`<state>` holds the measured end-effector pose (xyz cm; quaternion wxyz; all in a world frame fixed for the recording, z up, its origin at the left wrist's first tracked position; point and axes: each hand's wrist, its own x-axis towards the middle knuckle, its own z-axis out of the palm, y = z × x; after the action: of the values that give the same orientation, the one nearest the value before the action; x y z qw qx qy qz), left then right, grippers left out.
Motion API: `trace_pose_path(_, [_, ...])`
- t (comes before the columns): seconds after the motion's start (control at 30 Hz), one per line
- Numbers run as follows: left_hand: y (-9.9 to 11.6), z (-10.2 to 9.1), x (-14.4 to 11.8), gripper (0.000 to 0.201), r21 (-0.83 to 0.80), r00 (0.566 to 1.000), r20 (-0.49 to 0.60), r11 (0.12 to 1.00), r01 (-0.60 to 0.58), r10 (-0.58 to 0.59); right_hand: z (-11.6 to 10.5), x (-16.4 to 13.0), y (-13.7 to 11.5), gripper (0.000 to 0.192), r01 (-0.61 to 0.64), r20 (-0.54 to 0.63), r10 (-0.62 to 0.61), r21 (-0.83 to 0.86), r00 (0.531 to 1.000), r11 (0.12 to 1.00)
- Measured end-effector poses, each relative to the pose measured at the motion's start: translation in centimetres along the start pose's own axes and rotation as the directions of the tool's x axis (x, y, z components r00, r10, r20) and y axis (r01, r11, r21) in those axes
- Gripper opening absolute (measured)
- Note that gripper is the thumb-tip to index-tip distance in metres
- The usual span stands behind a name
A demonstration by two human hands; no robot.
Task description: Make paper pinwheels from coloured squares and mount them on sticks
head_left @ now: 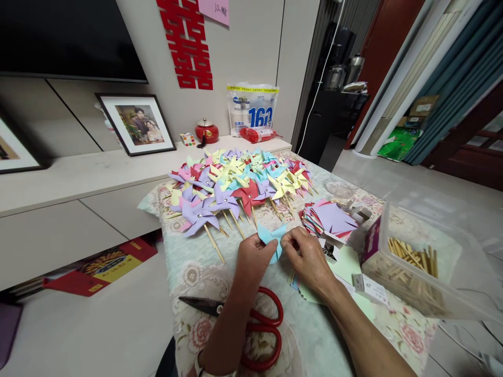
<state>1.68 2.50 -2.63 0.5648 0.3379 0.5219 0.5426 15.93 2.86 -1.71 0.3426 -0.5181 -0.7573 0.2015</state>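
Observation:
A light blue paper pinwheel (277, 253) is between my two hands, over the front middle of the table. My left hand (253, 259) is closed on its left side, thumb pressed on the folded paper. At its right edge my right hand (306, 255) has its fingers pinched together; whether a small pin is in them I cannot make out. Behind my hands lies a dense pile of finished paper pinwheels (250, 196) on wooden sticks. Red-handled scissors (275, 309) lie under my left forearm, partly hidden by it.
Right of my hands are a stack of cut paper squares (336, 217), a small open box (330, 247) and a white box (369, 288). A clear plastic bin (412, 272) holds wooden sticks. A TV cabinet (78, 183) runs behind and left of the table.

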Motion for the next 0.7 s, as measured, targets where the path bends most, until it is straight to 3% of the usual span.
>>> trace_pose_path(0.27, [0.3,-0.1,-0.2,0.017,0.033,1.0,0.002,0.999,0.0,0.0,-0.4,0.1,-0.6,0.014,-0.015,0.01,0.015,0.063,1.0,0.998])
trace_pose_path(0.4, [1.1,-0.4,-0.5,0.019,0.035,0.998,0.051,0.999,0.02,-0.022,-1.0,0.2,-0.6,0.01,0.044,-0.194,-0.013,0.155,0.981,0.987])
trace_pose_path(0.5, [1.8,-1.1,-0.7,0.018,0.125,0.993,0.107,0.992,0.029,-0.042,-1.6,0.1,-0.7,0.036,0.151,-0.288,-0.104,0.148,0.952,0.977])
trace_pose_path(0.6, [2.4,-2.0,-0.9,0.017,0.311,0.979,0.203,0.95,-0.03,-0.035,-2.0,-0.1,-0.9,0.058,0.237,-0.204,-0.208,0.131,0.957,0.963])
trace_pose_path(0.7, [3.5,-2.8,-1.3,0.013,0.563,0.961,0.276,0.808,-0.174,0.015,-1.9,-0.4,-1.1,0.071,0.274,-0.062,-0.268,0.144,0.961,0.951])
